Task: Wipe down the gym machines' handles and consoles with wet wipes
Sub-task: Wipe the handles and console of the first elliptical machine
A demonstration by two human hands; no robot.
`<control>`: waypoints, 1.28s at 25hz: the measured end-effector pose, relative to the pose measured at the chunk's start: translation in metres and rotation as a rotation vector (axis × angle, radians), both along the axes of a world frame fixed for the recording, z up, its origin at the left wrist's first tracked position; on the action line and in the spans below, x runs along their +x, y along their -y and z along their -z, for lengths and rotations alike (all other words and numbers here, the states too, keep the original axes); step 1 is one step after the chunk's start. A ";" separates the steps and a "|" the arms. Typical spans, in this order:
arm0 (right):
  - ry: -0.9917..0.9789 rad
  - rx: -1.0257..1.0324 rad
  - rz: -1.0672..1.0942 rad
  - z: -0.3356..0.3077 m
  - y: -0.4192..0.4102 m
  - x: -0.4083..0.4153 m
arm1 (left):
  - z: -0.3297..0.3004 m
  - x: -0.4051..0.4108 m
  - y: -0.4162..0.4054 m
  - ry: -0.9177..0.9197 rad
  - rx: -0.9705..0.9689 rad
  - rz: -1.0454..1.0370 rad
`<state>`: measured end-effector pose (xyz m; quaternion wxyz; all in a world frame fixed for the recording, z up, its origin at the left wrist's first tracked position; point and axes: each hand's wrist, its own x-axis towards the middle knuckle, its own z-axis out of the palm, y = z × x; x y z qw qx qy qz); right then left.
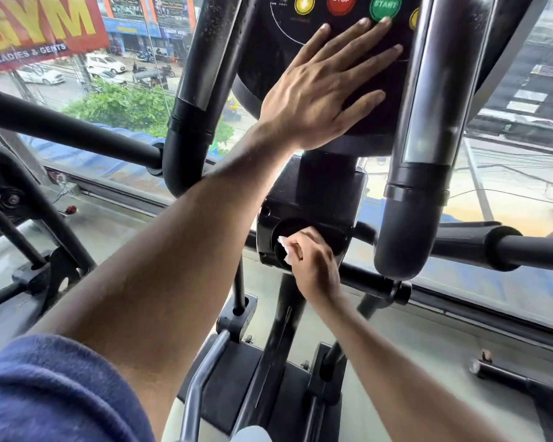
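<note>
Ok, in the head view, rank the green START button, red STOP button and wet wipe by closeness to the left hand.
From the left hand:
1. Green START button, at its fingertips, upper right of the console.
2. Red STOP button, just left of START.
3. Wet wipe, far below, gripped by the right hand.

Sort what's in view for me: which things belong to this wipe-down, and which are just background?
Part of the job:
- wet wipe, pinched in the right hand
- round black housing below the console, being wiped
- console, left hand flat on it
- handles

Just there:
- neighbouring machine's frame
- GYM banner outside the window
- parked cars
</note>
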<state>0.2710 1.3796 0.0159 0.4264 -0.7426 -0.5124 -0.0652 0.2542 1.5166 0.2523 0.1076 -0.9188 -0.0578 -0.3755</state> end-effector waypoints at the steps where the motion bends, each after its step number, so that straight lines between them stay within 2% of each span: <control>1: -0.252 0.074 0.143 0.009 -0.006 -0.014 | 0.000 -0.001 -0.001 -0.001 0.000 0.000; 3: -0.657 0.203 0.360 0.016 -0.024 -0.038 | 0.000 -0.001 0.000 -0.005 0.002 -0.004; 4: -0.819 0.255 0.390 0.013 -0.035 -0.045 | -0.001 0.000 0.001 -0.006 0.001 -0.008; 6: -0.986 0.292 0.375 0.003 -0.048 -0.049 | 0.000 0.000 0.003 0.000 0.000 -0.007; 8: -0.975 0.234 0.383 -0.004 -0.049 -0.050 | 0.001 -0.002 0.001 0.014 0.004 -0.010; 11: -0.752 0.045 0.352 -0.002 -0.042 -0.044 | 0.001 -0.001 -0.001 0.019 -0.001 -0.009; 12: -0.772 0.015 0.328 -0.001 -0.040 -0.042 | 0.002 0.001 0.000 0.021 -0.003 -0.009; 13: -0.876 0.037 0.310 -0.002 -0.041 -0.039 | 0.002 0.002 0.001 0.020 -0.005 -0.009; 16: -1.522 0.400 0.268 -0.022 -0.046 -0.037 | 0.001 0.002 -0.002 0.011 0.001 -0.009; 17: -1.657 0.546 0.264 -0.029 -0.047 -0.038 | 0.001 0.002 -0.003 0.009 0.005 -0.012; 18: -1.706 0.670 0.275 -0.035 -0.048 -0.039 | 0.001 0.002 -0.002 0.008 0.006 -0.014; 19: -1.695 0.757 0.290 -0.037 -0.048 -0.039 | 0.001 0.002 -0.001 0.009 0.004 -0.013; 21: -1.546 0.778 0.302 -0.035 -0.042 -0.044 | 0.001 0.002 0.000 0.010 -0.005 -0.002; 24: -1.250 0.617 0.253 -0.022 -0.031 -0.061 | 0.003 0.000 -0.001 0.011 -0.010 0.023; 32: -0.841 0.319 0.079 0.012 -0.031 -0.054 | 0.001 0.000 -0.001 0.027 -0.006 0.028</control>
